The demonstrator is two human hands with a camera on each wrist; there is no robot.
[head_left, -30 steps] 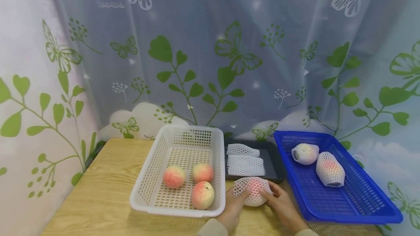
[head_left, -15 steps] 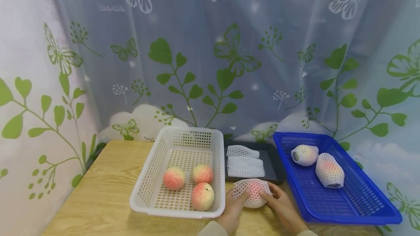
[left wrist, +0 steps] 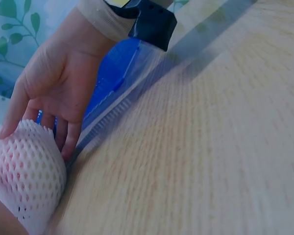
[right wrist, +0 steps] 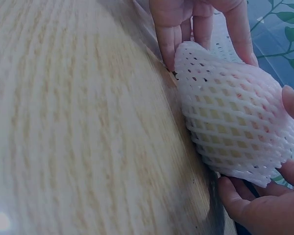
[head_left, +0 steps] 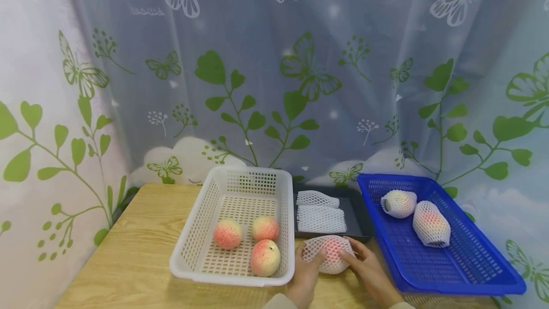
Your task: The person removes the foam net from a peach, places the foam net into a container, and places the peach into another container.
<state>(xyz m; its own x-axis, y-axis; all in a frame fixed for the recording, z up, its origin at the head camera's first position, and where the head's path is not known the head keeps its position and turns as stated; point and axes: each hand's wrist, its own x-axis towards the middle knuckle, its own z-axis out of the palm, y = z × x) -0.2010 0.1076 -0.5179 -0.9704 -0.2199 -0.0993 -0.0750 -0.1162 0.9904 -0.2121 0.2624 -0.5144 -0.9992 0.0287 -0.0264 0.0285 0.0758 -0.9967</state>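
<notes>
A pink and yellow peach in a white foam net sleeve (head_left: 335, 257) is between both hands, low over the table. My left hand (head_left: 305, 271) grips its left side, with the thumb across the front of the net. My right hand (head_left: 368, 267) holds the other side, thumb on the netting and fingers reaching behind. The right wrist view shows the net (right wrist: 235, 112) stretched over the fruit, its ends gathered narrower. Across the netted peach in the left wrist view, the right hand (left wrist: 63, 73) has its fingers along the sleeve's end.
On the left, a white basket (head_left: 184, 256) holds 3 bare peaches (head_left: 264, 257). A dark tray (head_left: 358, 211) behind my hands carries flat foam nets (head_left: 320, 218). To the right, a blue basket (head_left: 465, 283) contains two netted peaches (head_left: 431, 223). A patterned curtain (head_left: 266, 61) hangs behind.
Both hands keep their hold on the netted peach, almost in place. The whole head view has shifted slightly; the baskets and their contents stay as they were.
</notes>
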